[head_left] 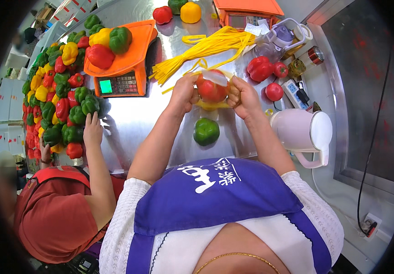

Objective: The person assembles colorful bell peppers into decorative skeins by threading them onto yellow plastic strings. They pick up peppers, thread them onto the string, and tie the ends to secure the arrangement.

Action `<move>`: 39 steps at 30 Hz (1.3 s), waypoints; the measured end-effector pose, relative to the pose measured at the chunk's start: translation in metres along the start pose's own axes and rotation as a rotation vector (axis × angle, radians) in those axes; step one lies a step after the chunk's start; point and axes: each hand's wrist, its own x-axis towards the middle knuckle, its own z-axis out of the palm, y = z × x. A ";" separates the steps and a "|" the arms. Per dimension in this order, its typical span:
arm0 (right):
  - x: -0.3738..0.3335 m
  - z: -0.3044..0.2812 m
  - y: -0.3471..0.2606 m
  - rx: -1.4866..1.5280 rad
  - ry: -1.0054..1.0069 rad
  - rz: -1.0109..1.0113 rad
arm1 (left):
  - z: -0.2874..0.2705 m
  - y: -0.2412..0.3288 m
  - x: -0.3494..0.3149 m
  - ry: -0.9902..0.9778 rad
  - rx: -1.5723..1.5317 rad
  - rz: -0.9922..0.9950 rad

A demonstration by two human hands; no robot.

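Note:
Both my hands hold a thin see-through bag with yellow edges (213, 106), which has a red bell pepper (212, 89) inside. My left hand (185, 93) pinches its left side, and my right hand (243, 97) pinches the right side. A pale, whitish patch lies over the top of the red pepper. Nearer to me, a green bell pepper (206, 132) rests on the metal table (169, 132), apart from both hands. Beyond my hands lies a bundle of flat yellow strips (206, 50), fanned out towards the left.
An orange scale (123, 75) carries three peppers. Left of it, a co-worker's hand (93, 130) touches a large pepper pile (53, 98). On the right stand a white kettle (297, 130), a power strip (296, 95), a clear jug (272, 45), jars and loose red peppers (260, 68).

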 end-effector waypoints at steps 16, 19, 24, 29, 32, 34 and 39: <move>0.029 -0.015 0.025 -0.255 0.274 -0.056 | -0.036 -0.035 0.033 -0.122 -0.395 -0.241; 0.036 -0.021 0.031 -0.215 0.326 -0.029 | -0.041 -0.044 0.031 -0.180 -0.414 -0.265; 0.049 -0.057 0.041 -0.345 0.214 0.040 | -0.047 -0.057 0.038 -0.182 -0.366 -0.210; 0.049 -0.046 0.054 -0.457 0.288 -0.139 | -0.032 -0.060 0.028 0.038 0.055 0.004; 0.050 -0.040 0.055 -0.494 0.312 -0.233 | -0.023 -0.072 0.033 0.295 0.565 0.357; 0.048 -0.047 0.060 -0.569 0.323 -0.316 | -0.028 -0.087 0.040 0.305 0.625 0.532; 0.056 -0.056 0.063 -0.349 0.213 -0.287 | -0.025 -0.077 0.035 0.161 0.627 0.468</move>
